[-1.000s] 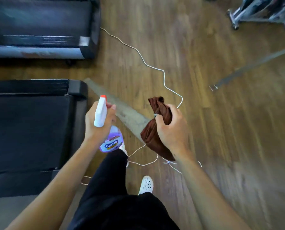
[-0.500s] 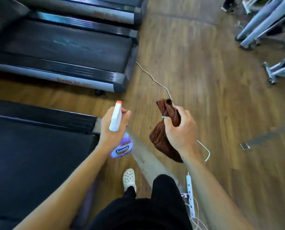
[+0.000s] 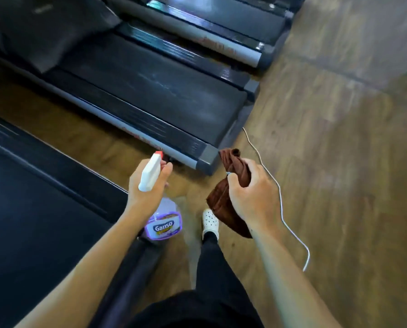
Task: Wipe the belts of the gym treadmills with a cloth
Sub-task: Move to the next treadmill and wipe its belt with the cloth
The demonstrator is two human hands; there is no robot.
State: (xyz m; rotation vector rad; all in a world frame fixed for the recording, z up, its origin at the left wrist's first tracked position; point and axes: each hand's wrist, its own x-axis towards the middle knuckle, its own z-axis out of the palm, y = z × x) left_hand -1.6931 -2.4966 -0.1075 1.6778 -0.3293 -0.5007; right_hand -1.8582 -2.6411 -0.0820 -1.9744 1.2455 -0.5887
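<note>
- Wooden floor fills the scene from 12 to 5 o'clock, with three treadmills side by side on the 9 to 12 o'clock side.
- Left hand has its fingers curled round the neck of a spray bottle; the thumb rests beside the white trigger head, whose red nozzle tip points toward 12 o'clock. The clear bottle body with a purple "Ganso" label hangs below the hand.
- Right hand has its fingers wrapped round a bunched brown cloth; one end sticks up above the fist toward 12 o'clock, the rest hangs down toward 6 o'clock. The cloth is in the air, touching no belt.
- Just beyond both hands, at 12 o'clock, is the rear corner of the middle treadmill, its dark belt showing pale smears.
- At 9 o'clock lies the nearest treadmill's belt, plain black.
- At 1 o'clock the far treadmill is partly visible.
- A white cable trails across the floor from the middle treadmill toward 5 o'clock, behind the right hand.
- Between the forearms, a white perforated shoe and black trouser legs stand on the floor.
</note>
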